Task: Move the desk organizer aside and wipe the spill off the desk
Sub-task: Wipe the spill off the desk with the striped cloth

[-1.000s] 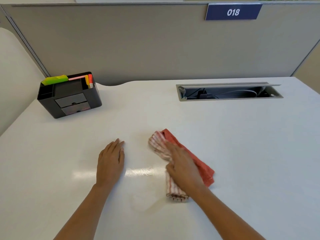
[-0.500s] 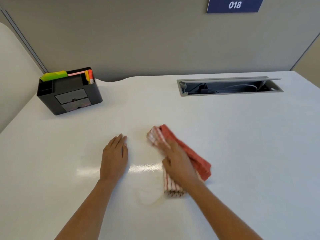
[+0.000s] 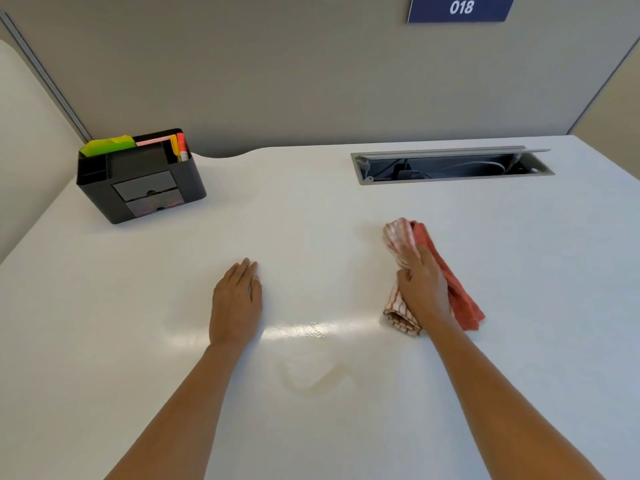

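Observation:
A black desk organizer (image 3: 140, 180) with green and pink notes and markers stands at the far left of the white desk (image 3: 104, 306). My right hand (image 3: 424, 285) presses down on a red and white striped cloth (image 3: 464, 296) right of centre. My left hand (image 3: 237, 301) lies flat on the desk, fingers together, holding nothing. A faint yellowish spill ring (image 3: 313, 375) shows on the desk between my forearms, with a wet shine (image 3: 304, 329) just beyond it.
A grey cable tray (image 3: 450, 166) with its lid up is sunk into the desk at the back right. A grey partition (image 3: 311, 81) with a blue 018 sign (image 3: 460, 8) closes off the back. The desk's left edge runs diagonally.
My right hand has slid the cloth to the right, off the spill, uncovering the yellowish ring. My left hand stays flat in place. The view has tilted down a little.

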`<state>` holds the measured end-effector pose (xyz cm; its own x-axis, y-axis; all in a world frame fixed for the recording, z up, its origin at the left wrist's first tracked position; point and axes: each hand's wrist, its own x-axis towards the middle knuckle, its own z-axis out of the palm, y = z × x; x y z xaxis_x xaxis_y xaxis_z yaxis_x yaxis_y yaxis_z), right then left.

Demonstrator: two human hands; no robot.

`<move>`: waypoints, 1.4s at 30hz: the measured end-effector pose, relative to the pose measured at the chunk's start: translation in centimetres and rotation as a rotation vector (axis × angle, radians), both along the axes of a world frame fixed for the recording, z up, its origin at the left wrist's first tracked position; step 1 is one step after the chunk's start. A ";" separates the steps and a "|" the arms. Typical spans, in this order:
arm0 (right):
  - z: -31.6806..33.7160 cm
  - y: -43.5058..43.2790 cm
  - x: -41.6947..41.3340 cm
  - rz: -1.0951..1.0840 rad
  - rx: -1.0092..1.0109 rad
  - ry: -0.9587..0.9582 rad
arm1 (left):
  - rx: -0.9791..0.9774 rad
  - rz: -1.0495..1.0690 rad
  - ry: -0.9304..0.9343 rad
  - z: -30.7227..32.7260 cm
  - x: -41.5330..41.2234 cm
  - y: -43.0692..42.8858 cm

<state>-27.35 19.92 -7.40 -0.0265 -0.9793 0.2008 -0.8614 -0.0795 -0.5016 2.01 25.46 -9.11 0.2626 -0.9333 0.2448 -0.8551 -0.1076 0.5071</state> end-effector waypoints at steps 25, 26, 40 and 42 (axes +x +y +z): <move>-0.2 11.9 12.4 1.267 0.129 -0.036 | 0.105 0.140 0.651 2.2 1.2 -0.6; -0.1 10.2 12.7 1.205 0.035 0.015 | 0.119 0.133 0.621 2.5 1.4 -0.7; -1.0 -6.0 20.6 0.441 -0.067 -0.021 | -0.078 0.119 0.350 3.5 3.5 -2.0; -0.4 -4.4 23.0 0.662 -0.090 -0.016 | -0.107 0.095 0.340 4.2 3.7 -2.8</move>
<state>-4.30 15.53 -7.75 0.5704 -0.7696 0.2869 -0.6091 -0.6307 -0.4809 5.71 22.62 -4.89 0.4305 -0.8744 0.2237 -0.6244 -0.1095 0.7734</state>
